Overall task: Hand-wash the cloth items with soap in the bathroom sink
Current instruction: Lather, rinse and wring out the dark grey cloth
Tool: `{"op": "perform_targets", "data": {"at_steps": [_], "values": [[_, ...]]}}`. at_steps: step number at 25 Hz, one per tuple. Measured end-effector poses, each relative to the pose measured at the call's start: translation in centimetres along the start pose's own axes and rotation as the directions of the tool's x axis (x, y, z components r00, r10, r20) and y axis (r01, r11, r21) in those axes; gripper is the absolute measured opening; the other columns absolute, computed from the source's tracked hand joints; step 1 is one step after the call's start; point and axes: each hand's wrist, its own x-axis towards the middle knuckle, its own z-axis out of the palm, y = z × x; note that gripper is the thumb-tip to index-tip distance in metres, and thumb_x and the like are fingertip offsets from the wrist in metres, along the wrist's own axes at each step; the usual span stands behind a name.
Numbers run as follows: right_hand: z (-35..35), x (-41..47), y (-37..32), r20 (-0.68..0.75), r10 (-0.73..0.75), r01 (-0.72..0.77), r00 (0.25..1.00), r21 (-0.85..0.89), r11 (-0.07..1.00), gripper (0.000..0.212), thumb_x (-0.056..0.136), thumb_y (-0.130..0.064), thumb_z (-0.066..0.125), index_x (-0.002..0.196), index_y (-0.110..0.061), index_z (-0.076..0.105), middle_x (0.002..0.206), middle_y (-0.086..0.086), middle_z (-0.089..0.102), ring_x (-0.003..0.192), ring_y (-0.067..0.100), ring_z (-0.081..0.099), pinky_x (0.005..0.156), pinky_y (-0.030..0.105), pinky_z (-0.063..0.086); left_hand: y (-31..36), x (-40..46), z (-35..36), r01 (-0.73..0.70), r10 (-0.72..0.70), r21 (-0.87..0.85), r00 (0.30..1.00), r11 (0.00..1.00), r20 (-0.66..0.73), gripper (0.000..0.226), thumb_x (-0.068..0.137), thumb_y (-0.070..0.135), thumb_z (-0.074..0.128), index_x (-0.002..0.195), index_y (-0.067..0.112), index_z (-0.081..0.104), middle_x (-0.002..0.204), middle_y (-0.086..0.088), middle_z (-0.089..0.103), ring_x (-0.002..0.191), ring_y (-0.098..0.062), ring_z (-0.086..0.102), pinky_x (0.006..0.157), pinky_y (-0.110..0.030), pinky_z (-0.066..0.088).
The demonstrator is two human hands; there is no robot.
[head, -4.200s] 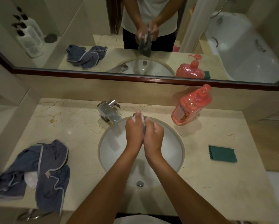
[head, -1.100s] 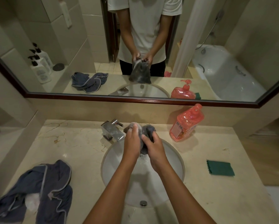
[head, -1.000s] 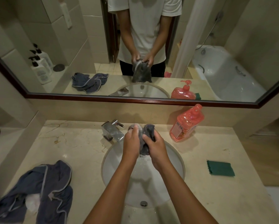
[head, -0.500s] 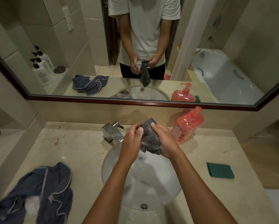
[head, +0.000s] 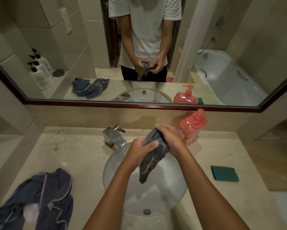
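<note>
Scrubbing step, by my read: grey cloth (head: pixel 153 156) is held above the sink (head: pixel 116 165), upper end bunched between both hands, tail hanging toward the basin. Left hand (head: pixel 140 149) wraps it from the side, thumb laid across the fabric; right hand (head: pixel 170 140) curls round the top (fingers over the bunch). Next likely needs rubbing the halves together, or a rinse at the faucet (head: pixel 114 136). Blue garment (head: pixel 39 196) waits on the counter (head: pixel 197 196).

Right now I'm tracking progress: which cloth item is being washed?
The small dark grey cloth, gripped over the sink; the blue grey-trimmed garment lies untouched on the counter.
</note>
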Motion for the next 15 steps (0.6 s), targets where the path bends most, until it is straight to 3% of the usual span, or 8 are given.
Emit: {"op": "perform_targets", "data": {"at_steps": [2, 4, 8, 11, 15], "values": [[-0.4, -0.2, 1.0, 0.060, 0.032, -0.042, 0.998, 0.175, 0.984, 0.019, 0.097, -0.019, 0.064, 0.094, -0.002, 0.070, 0.083, 0.013, 0.070, 0.082, 0.024, 0.066, 0.077, 0.034, 0.055, -0.1, -0.1, -0.2, 0.026, -0.026, -0.066, 1.000, 0.997, 0.010, 0.020, 0.098, 0.022, 0.064, 0.099, 0.004, 0.073, 0.084, -0.006, 0.077, 0.079, -0.020, 0.074, 0.075, -0.035, 0.057], [-0.7, -0.2, 2.2, 0.127, 0.050, -0.093, 0.991, 0.356, 0.930, 0.030, 0.098, -0.020, 0.063, 0.110, 0.007, 0.067, 0.097, 0.021, 0.070, 0.091, 0.028, 0.067, 0.084, 0.037, 0.055, -0.1, 0.1, -0.3, 0.068, -0.075, -0.229, 0.997, 0.971, -0.021, 0.022, 0.101, 0.028, 0.060, 0.109, 0.010, 0.071, 0.097, -0.010, 0.078, 0.093, -0.026, 0.075, 0.087, -0.041, 0.059], [-0.2, -1.1, 4.7, 0.285, 0.103, -0.222, 0.953, 0.425, 0.877, 0.048, 0.105, -0.041, 0.046, 0.130, -0.004, 0.063, 0.126, 0.020, 0.068, 0.119, 0.033, 0.064, 0.106, 0.048, 0.048, 0.4, 0.3, -0.4, 0.087, -0.157, -0.492, 0.982, 0.866, -0.104, 0.015, 0.101, 0.026, 0.059, 0.109, 0.016, 0.067, 0.097, -0.008, 0.078, 0.095, -0.028, 0.074, 0.087, -0.045, 0.060], [0.6, -1.9, 5.6, 0.323, 0.109, -0.251, 0.940, 0.438, 0.863, 0.048, 0.106, -0.045, 0.040, 0.133, -0.012, 0.063, 0.128, 0.017, 0.068, 0.122, 0.030, 0.063, 0.108, 0.047, 0.045, 0.3, 0.2, -0.6, 0.013, -0.088, -0.427, 0.984, 0.904, -0.157, 0.009, 0.099, 0.016, 0.062, 0.106, 0.014, 0.067, 0.095, -0.008, 0.078, 0.093, -0.030, 0.075, 0.085, -0.044, 0.060], [0.7, -1.9, 5.2, 0.180, 0.012, -0.094, 0.984, 0.455, 0.886, 0.035, 0.104, -0.027, 0.049, 0.123, -0.003, 0.065, 0.122, 0.019, 0.070, 0.115, 0.031, 0.066, 0.102, 0.046, 0.051, -0.5, -0.2, -0.8, 0.034, -0.081, -0.315, 0.987, 0.949, -0.139, 0.024, 0.092, 0.011, 0.071, 0.114, 0.017, 0.065, 0.100, -0.007, 0.077, 0.092, -0.026, 0.075, 0.077, -0.039, 0.062]]}}
